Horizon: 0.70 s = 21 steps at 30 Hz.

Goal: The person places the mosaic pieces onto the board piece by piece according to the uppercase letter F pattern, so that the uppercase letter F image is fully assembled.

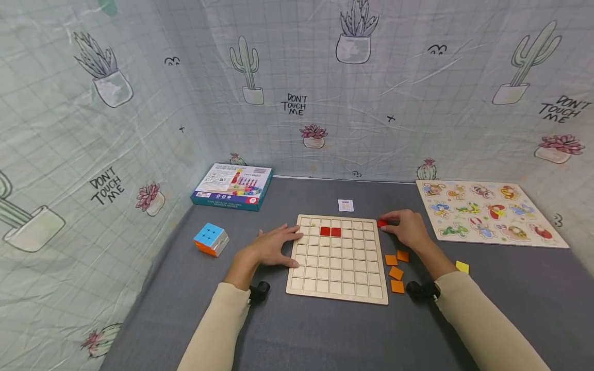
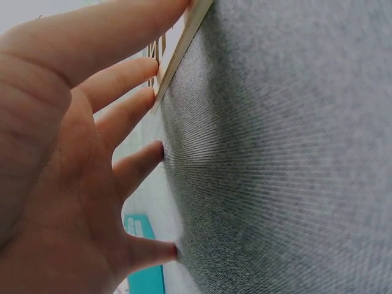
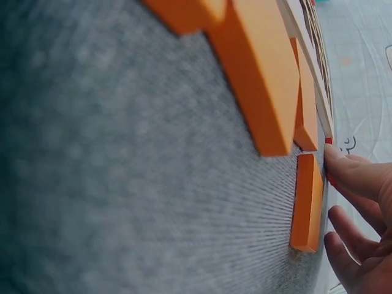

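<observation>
A wooden grid board (image 1: 336, 265) lies on the grey table, with two red square tiles (image 1: 330, 232) side by side in its second row. My left hand (image 1: 269, 247) rests at the board's left edge, fingers spread, thumb and fingertips touching the rim. Beyond the board's upper right corner, my right hand (image 1: 408, 229) pinches another red tile (image 1: 381, 223) between thumb and finger, low over the table. In the right wrist view most of that tile is hidden behind the thumb (image 3: 352, 171). Several orange tiles (image 1: 396, 273) lie loose right of the board, nearest the right hand.
One yellow tile (image 1: 462, 266) lies beside the right sleeve. A puzzle cube (image 1: 211, 239) and a boxed game (image 1: 233, 186) stand at the left. Behind the board is a small printed card (image 1: 345, 205); an insect picture board (image 1: 489, 211) lies at the back right.
</observation>
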Motion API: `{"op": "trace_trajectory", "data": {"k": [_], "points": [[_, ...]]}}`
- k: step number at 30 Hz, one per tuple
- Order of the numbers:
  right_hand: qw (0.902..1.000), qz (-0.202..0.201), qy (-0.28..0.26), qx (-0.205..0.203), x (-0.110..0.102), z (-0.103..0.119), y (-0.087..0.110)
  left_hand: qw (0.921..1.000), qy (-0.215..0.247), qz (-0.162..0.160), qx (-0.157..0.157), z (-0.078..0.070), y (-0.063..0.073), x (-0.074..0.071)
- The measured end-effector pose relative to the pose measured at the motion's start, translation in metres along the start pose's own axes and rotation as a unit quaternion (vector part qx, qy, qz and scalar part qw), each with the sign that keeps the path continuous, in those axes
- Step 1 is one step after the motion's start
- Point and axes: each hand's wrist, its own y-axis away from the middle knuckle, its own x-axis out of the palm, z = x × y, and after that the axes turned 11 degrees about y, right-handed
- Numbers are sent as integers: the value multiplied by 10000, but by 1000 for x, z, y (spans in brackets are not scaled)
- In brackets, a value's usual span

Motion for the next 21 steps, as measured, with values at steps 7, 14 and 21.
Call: {"op": "trace_trajectory", "data": {"k": [7,14,21], "points": [[10000,19,-40,89,-2,1,2,10000,-4,-16,34,0,0,0],[9991,-189,-225,290,-6,9,3,10000,-6,-30,12,1,-1,0],[9978,-358,-554,103,-1,24,3,10000,5,-55,-32,2,0,1]]}}
